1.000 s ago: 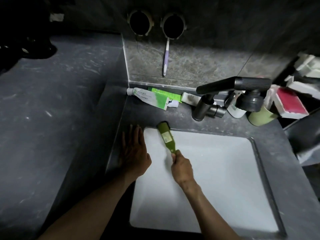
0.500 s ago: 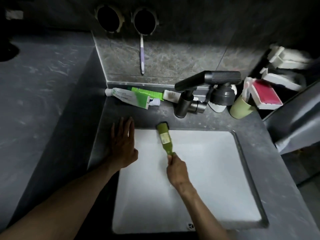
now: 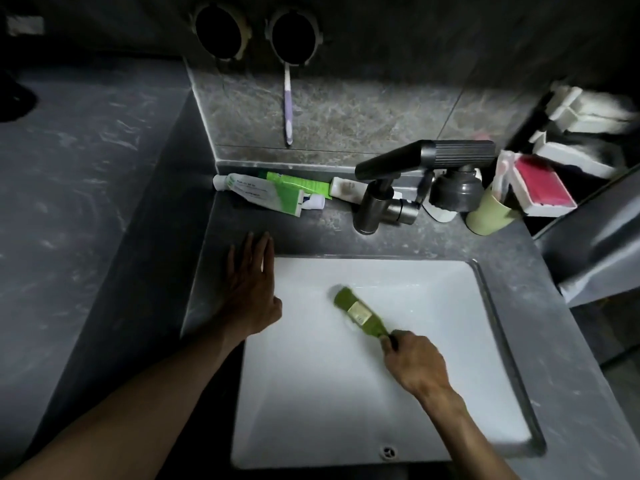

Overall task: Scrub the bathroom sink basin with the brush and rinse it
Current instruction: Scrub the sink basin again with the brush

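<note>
A white rectangular sink basin (image 3: 433, 306) is set into a dark grey stone counter (image 3: 311, 237). My right hand (image 3: 414, 365) grips the handle of a green scrub brush (image 3: 360, 315), whose head lies down inside the basin, left of its middle. My left hand (image 3: 251, 289) rests flat on the counter at the basin's left rim, fingers straight and pointing away from me. A dark faucet (image 3: 388, 188) with a ribbed handle stands behind the basin. No water is visible running from it.
Toothpaste tubes (image 3: 270, 192) lie along the back wall. A purple toothbrush (image 3: 288, 109) hangs from a wall holder. A pale green cup (image 3: 488, 216) and a red and white box (image 3: 543, 188) sit at the right. An overflow hole (image 3: 388, 452) shows in the basin's near wall.
My right hand has pulled the brush from the basin's back rim down and to the right, into the basin. My left hand stays flat on the rim.
</note>
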